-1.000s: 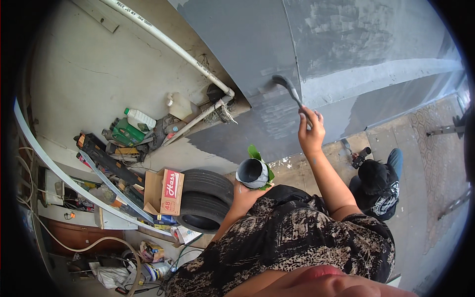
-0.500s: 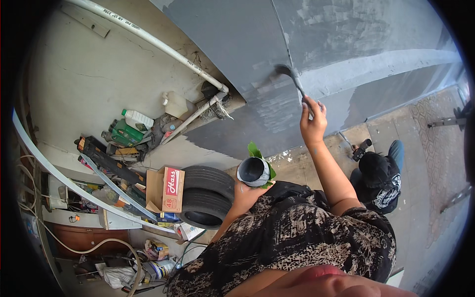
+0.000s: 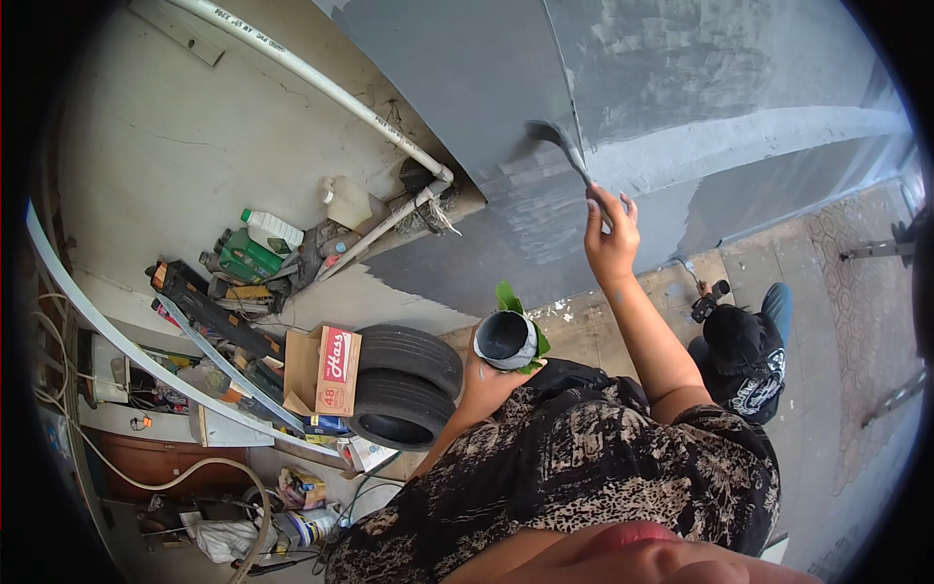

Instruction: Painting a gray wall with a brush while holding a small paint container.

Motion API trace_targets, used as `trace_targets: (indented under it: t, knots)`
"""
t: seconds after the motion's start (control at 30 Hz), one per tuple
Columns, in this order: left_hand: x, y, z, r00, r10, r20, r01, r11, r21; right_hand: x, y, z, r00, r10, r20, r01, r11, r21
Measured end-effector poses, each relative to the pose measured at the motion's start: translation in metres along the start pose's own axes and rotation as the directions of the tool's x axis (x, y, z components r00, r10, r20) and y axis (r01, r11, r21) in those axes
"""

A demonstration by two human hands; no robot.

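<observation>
My right hand (image 3: 611, 238) is raised to the wall, its fingers closed round the handle of a paintbrush (image 3: 572, 154). The brush head is blurred and appears to meet the dark grey painted wall (image 3: 457, 107), just left of a vertical seam. Streaky, lighter strokes show below and beside it. Lower down, near my body, my left hand (image 3: 479, 391) grips a small paint cup (image 3: 504, 337) smeared with grey. Its inside looks dark grey. Green leaves (image 3: 508, 296) stick out between the cup and my fingers, which are partly hidden.
Two stacked tyres (image 3: 413, 355) and an open cardboard box (image 3: 322, 370) stand left of me. Plastic bottles (image 3: 270, 232) lie against the pale wall under a white pipe (image 3: 321, 83). To my right, a person in a black cap (image 3: 735, 341) is low by the wall.
The brush has swept a little left across the wall, and my right hand has tilted with it. The cup in my left hand has shifted slightly right.
</observation>
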State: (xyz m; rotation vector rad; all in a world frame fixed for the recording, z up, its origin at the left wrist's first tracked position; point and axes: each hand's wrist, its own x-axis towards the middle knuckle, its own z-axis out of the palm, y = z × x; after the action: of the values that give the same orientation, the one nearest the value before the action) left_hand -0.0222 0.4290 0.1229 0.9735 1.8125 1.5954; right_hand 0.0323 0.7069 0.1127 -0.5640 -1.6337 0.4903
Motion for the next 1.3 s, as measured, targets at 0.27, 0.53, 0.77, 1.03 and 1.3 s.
trace_targets:
  t: [0.27,0.53,0.77,1.03,1.3]
  knots:
    - [0.006,-0.001,-0.007,0.999,0.033,-0.009,-0.033,0.999,-0.004,-0.001,-0.029,0.003,0.980,-0.175,0.096,0.162,0.978,0.129]
    - [-0.002,-0.017,-0.013,0.999,0.024,0.040,-0.024,1.000,-0.019,-0.004,0.010,-0.010,0.997,0.023,-0.069,-0.031,0.991,-0.129]
    - [0.007,-0.028,-0.016,0.993,0.048,0.111,-0.052,0.998,0.029,-0.021,-0.020,-0.004,0.977,-0.161,0.142,0.156,0.987,0.046]
    - [0.010,-0.027,-0.021,0.996,0.024,0.084,-0.023,1.000,-0.008,-0.010,0.015,-0.002,0.997,0.001,-0.071,-0.009,0.994,-0.113]
    - [0.020,-0.023,-0.011,0.990,0.032,0.138,-0.033,0.999,0.004,-0.026,-0.003,0.000,0.985,-0.098,0.142,0.091,0.994,0.053]
